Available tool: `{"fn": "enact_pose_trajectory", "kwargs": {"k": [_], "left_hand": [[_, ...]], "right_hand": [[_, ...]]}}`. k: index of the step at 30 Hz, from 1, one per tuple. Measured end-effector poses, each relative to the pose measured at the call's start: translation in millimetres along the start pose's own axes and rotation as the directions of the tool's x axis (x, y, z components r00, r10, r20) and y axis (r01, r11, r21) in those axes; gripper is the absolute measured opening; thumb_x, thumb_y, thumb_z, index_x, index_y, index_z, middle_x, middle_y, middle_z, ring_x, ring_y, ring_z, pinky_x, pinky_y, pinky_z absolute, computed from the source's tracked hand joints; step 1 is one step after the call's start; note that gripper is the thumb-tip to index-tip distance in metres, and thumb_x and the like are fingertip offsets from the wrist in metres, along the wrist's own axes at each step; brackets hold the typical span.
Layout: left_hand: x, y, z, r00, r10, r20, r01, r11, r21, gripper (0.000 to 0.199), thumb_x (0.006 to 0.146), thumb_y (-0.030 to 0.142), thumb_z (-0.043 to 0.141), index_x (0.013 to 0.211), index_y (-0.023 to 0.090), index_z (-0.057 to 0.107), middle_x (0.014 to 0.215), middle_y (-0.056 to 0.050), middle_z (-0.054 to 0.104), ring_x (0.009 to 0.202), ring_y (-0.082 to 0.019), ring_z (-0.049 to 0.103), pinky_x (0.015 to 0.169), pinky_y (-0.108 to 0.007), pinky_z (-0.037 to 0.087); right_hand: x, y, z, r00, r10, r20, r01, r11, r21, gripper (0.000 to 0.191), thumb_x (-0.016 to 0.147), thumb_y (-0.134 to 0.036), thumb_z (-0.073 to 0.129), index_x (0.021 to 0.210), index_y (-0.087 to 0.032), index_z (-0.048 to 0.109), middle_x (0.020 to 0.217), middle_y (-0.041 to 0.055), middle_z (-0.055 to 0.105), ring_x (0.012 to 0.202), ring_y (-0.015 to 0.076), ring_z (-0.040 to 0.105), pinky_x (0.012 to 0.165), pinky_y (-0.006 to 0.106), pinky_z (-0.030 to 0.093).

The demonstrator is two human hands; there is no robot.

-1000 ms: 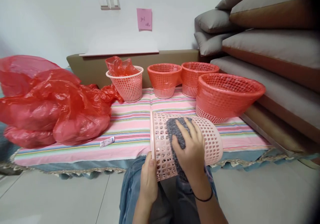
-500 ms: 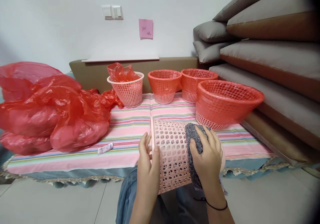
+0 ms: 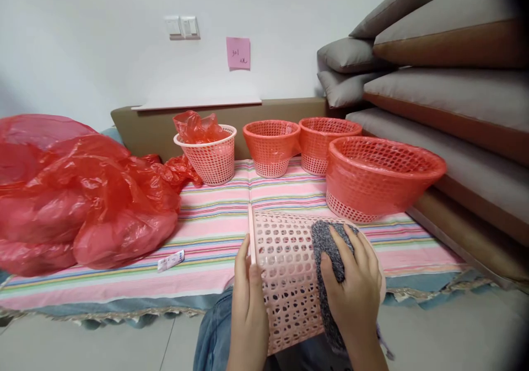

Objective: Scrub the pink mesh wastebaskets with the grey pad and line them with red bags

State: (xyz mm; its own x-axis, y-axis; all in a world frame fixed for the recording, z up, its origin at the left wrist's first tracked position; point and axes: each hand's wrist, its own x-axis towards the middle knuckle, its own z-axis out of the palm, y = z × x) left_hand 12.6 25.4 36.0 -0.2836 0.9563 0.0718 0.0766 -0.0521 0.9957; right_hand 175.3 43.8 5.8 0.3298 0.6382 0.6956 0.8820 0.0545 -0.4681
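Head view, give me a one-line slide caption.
Left hand steadies a pink mesh basket on its side while right hand presses a grey cloth against it.

A low platform covered by a pink striped cloth (image 3: 215,233) fills the middle of the scene. On its left lies a heap of red plastic bags (image 3: 78,200), and near the front edge a small white tube (image 3: 171,261) lies flat. Along the far side stand a pale pink basket (image 3: 210,153) holding a crumpled red bag, then two red-lined baskets (image 3: 271,148) (image 3: 326,142) touching each other. A larger red-lined basket (image 3: 380,178) sits nearer on the right. Grey cushions (image 3: 438,84) are stacked at right. On the far wall are a pink note (image 3: 238,53) and a light switch (image 3: 182,27).
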Motion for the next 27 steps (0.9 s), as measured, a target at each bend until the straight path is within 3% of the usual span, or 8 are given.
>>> {"fn": "enact_pose_trajectory", "kwargs": {"k": [5,10,16,22,27], "left_hand": [[-2.0,1.7,-0.9,0.993,-0.118,0.028,0.121,0.978,-0.171,0.062,0.093,0.058,0.049,0.148,0.029,0.044,0.135,-0.012,0.063,0.133,-0.032,0.053,0.105,-0.047,0.049],[5.7,6.5,1.8,0.962,-0.254,0.098,0.272,0.901,-0.338,0.067,0.091,0.06,0.052,0.15,0.031,0.039,0.12,-0.013,0.071,0.113,-0.032,0.068,0.09,-0.046,0.058],[18.0,18.8,4.5,0.959,-0.264,0.099,0.282,0.915,-0.288,0.067,0.092,0.061,0.05,0.151,0.032,0.035,0.133,-0.011,0.065,0.126,-0.029,0.06,0.106,-0.045,0.047],[21.8,23.9,3.2,0.958,-0.265,0.111,0.284,0.932,-0.225,0.072,0.091,0.064,0.047,0.152,0.028,0.033,0.133,-0.014,0.064,0.128,-0.031,0.057,0.108,-0.048,0.044],[17.6,26.5,1.8,0.96,-0.221,0.169,0.259,0.933,-0.25,0.069,0.092,0.062,0.049,0.151,0.03,0.031,0.151,-0.011,0.049,0.138,-0.03,0.048,0.113,-0.046,0.038]], "right_hand": [[-0.5,1.2,-1.2,1.0,-0.001,0.015,0.001,1.0,0.008,0.05,0.097,-0.05,0.04,0.132,-0.021,0.06,0.143,0.0118,0.054,0.135,0.0352,0.045,0.109,0.06,0.037],[6.9,-0.1,0.6,0.999,0.003,0.041,-0.003,1.0,0.006,0.05,0.097,-0.051,0.039,0.131,-0.02,0.061,0.143,0.0119,0.055,0.134,0.0349,0.046,0.109,0.06,0.037],[17.0,-5.9,5.6,0.997,0.001,0.074,0.004,0.997,-0.071,0.049,0.097,-0.052,0.038,0.13,-0.024,0.062,0.142,0.0092,0.056,0.132,0.0352,0.048,0.103,0.059,0.042],[20.5,-8.2,4.3,0.996,0.011,0.092,-0.006,0.998,-0.055,0.05,0.095,-0.054,0.04,0.13,-0.024,0.061,0.141,0.0102,0.056,0.131,0.0362,0.047,0.103,0.061,0.041],[11.0,-48.0,1.3,0.984,-0.103,0.146,0.082,0.987,0.141,0.044,0.092,-0.043,0.052,0.131,-0.025,0.06,0.141,0.0093,0.055,0.13,0.0324,0.046,0.104,0.057,0.042]]}}
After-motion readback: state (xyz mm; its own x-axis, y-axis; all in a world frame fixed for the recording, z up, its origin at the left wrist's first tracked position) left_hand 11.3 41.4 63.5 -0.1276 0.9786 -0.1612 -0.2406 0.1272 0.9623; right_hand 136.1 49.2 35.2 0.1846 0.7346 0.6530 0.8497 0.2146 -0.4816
